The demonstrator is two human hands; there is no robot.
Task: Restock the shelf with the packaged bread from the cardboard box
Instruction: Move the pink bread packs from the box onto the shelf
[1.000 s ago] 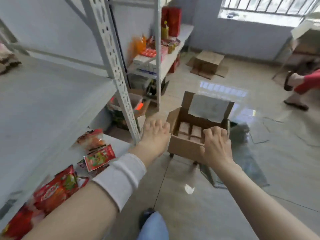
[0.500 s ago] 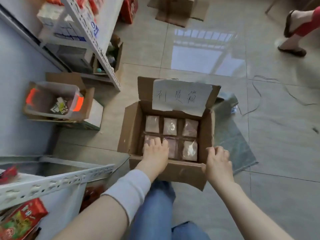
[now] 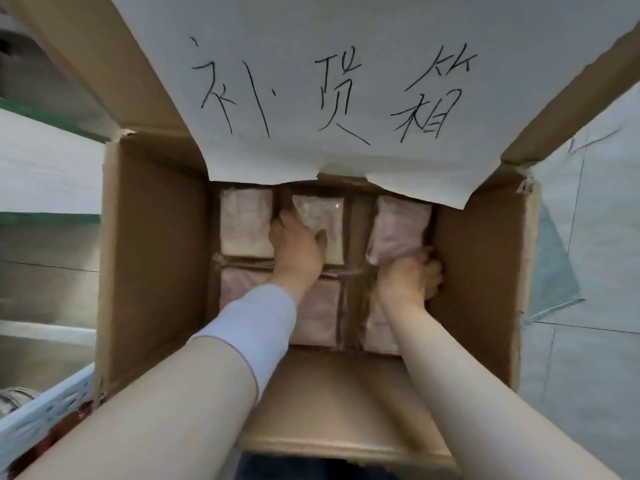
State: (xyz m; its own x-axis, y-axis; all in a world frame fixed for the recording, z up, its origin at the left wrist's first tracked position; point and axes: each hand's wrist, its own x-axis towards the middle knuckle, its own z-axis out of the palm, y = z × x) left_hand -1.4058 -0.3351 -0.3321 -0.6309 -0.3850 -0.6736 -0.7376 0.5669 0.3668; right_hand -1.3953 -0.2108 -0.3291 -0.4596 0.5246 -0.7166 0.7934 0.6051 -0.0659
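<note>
Bread lies in six clear packs in the bottom of the cardboard box (image 3: 156, 254), in two rows of three, with brown card strips (image 3: 354, 223) between them. Your left hand (image 3: 298, 251) is down in the box on the middle pack (image 3: 327, 216) of the far row. Its fingers go down by the left edge of that pack and its thumb lies on top, so it grips the pack. Your right hand (image 3: 408, 275) makes a tight fist round the near edge of the right pack (image 3: 398, 223), in the far right corner, and the wrap bunches up in it. No hand is on the left pack (image 3: 246, 226) in the far left corner, or on the near row (image 3: 318, 313). A white sleeve (image 3: 256, 327) covers your left wrist. A big paper sheet (image 3: 311, 46) with black writing hangs from the far flap over the far edge. Shelf boards (image 3: 45, 168) stand left of the box, and a white rail (image 3: 45, 407) with holes is by its near left corner.
</note>
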